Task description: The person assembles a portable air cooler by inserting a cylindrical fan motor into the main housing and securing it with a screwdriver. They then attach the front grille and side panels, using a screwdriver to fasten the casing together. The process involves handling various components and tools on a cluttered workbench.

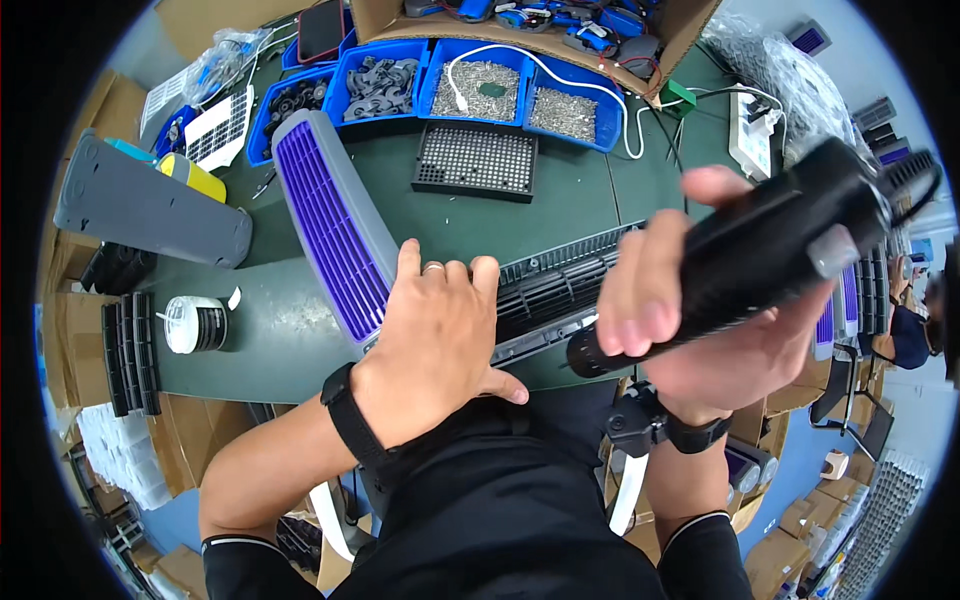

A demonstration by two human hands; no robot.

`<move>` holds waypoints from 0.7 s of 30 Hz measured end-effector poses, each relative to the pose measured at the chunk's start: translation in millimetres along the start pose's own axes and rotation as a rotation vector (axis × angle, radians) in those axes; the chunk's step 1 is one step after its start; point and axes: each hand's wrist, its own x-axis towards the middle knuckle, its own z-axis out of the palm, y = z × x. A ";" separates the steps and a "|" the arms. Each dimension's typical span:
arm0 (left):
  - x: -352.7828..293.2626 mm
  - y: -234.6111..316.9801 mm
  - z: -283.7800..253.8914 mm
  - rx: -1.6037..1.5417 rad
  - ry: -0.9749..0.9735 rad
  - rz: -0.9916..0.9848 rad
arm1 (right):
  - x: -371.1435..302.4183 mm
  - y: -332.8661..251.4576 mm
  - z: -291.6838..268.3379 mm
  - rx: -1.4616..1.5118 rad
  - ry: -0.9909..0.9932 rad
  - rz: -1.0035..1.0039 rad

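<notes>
My right hand [720, 330] is wrapped round a black electric screwdriver [765, 235], held tilted above the table's front edge. Both are partly blurred, and the tool covers the right part of a long black fan housing [555, 290] with a ribbed roller inside. Across the left end of that housing lies my left hand [435, 320], thumb at the near edge and fingers at the far one, gripping it. Next to those fingers is a grey panel with a purple grille [335, 220]. The screwdriver's bit and any screw under it cannot be made out.
Blue bins of screws [475, 90] and grey plastic parts [380, 85] line the back, before a cardboard box [530, 35]. A perforated black tray [475, 160] sits mid-table. On the left stand a grey housing [155, 205] and a white tub [195, 325]; a power strip [748, 135] lies right.
</notes>
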 end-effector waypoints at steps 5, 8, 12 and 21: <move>3.2 -0.3 -0.8 -0.074 -0.037 -0.008 | -3.2 27.6 16.2 0.036 0.011 -0.004; 6.9 -3.0 -10.2 -0.096 -0.203 -0.008 | 0.6 35.2 12.6 -0.048 -0.129 0.006; 9.1 -4.8 -5.3 -0.101 -0.212 0.008 | -6.6 46.4 26.8 -0.042 0.038 -0.023; 8.9 -5.7 2.3 -0.100 -0.169 0.012 | -10.4 46.5 39.2 -0.056 0.127 0.048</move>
